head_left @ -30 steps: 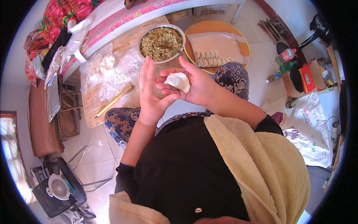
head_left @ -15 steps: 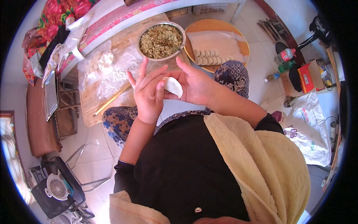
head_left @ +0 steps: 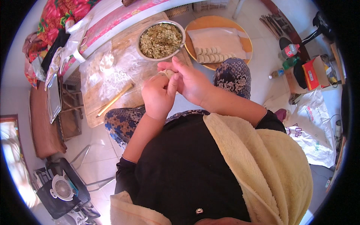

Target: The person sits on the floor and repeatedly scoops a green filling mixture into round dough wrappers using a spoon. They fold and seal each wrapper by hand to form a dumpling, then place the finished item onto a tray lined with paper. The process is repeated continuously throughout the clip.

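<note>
Above my lap, my left hand (head_left: pixel 156 96) and my right hand (head_left: pixel 192 83) meet around a pale dumpling (head_left: pixel 170 73). Fingers of both hands are closed on its edge, and they cover most of it. Just beyond them a metal bowl (head_left: pixel 140 51) holds chopped greenish-brown filling (head_left: pixel 161 40). To the right of the bowl, rows of folded dumplings (head_left: pixel 210 58) lie on a pale sheet (head_left: pixel 221 39) over a round yellow tray (head_left: pixel 245 44).
A wooden board (head_left: pixel 129 98) at the left carries a thin rolling pin (head_left: pixel 115 99), clear plastic film (head_left: pixel 123 71) and a small pale round dish (head_left: pixel 106 62). Bottles (head_left: pixel 291 50) and an open carton (head_left: pixel 318 73) stand on the floor at right. A fan (head_left: pixel 62 188) sits on a chair at lower left.
My left hand's spread fingers have curled in, and both hands have drawn together over the dumpling. The white half-moon that showed plainly between them is now mostly covered.
</note>
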Motion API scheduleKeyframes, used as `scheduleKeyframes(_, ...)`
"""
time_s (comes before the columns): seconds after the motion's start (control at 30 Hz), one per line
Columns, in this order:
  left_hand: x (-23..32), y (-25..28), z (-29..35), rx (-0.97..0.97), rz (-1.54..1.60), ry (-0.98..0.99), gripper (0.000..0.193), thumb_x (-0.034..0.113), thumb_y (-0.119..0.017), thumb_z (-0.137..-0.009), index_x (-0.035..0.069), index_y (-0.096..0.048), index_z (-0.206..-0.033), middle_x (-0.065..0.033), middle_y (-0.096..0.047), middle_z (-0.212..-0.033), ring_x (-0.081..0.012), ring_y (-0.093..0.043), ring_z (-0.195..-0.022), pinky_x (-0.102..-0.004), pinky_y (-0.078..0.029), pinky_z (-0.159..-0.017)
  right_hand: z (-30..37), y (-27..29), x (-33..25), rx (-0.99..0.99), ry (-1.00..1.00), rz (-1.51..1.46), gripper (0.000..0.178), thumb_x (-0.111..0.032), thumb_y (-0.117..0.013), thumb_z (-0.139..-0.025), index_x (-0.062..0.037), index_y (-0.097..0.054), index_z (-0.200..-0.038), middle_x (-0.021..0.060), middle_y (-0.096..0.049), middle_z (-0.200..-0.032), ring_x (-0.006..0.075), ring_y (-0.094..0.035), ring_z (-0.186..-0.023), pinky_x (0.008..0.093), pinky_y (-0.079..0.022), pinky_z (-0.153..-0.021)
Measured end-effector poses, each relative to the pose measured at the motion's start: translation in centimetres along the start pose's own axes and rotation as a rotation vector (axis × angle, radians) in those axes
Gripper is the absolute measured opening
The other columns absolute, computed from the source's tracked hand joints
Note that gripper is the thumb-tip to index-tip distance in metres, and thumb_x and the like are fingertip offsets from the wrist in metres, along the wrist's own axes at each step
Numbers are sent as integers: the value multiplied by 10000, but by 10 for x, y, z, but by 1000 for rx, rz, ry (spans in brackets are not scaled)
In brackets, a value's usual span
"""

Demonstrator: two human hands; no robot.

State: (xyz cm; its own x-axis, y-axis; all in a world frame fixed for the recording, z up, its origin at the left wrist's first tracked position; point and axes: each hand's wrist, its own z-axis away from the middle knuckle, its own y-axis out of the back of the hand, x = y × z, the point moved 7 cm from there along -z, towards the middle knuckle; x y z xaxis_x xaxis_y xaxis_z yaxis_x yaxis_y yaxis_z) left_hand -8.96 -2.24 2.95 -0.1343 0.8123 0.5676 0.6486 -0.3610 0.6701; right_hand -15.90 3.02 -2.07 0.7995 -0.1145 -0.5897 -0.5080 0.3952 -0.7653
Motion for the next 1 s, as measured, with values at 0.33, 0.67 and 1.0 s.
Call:
scheduleKeyframes(0.33,-11,-16,-4,-70,113,134,354,194,-572,-907,16,-538,-603,-142,-539,-604,-339,-529,-571,-454,-397,-559,-4,15,5,-71,-18,-62,494,-436,-329,-1013,-31,-534,-1209,49,-585,-1093,155,-560,-1016,342,-425,-936)
scheduleKeyframes(0.67,16,-14,6,-58,-196,-252,299,202,-707,-769,85,-498,-591,-81,-523,-610,-279,-522,-579,-406,-351,-544,-9,22,0,-71,1,-197,490,-422,-362,-1006,2,-535,-1181,129,-596,-1103,211,-570,-1033,353,-439,-945)
scheduleKeyframes(1.0,5,-19,5,-127,-126,-224,325,202,-691,-778,75,-465,-583,-82,-500,-605,-297,-517,-586,-414,-360,-567,-8,22,-2,-80,1,-203,477,-418,-351,-1010,-14,-544,-1172,143,-596,-1113,228,-572,-1034,368,-443,-945)
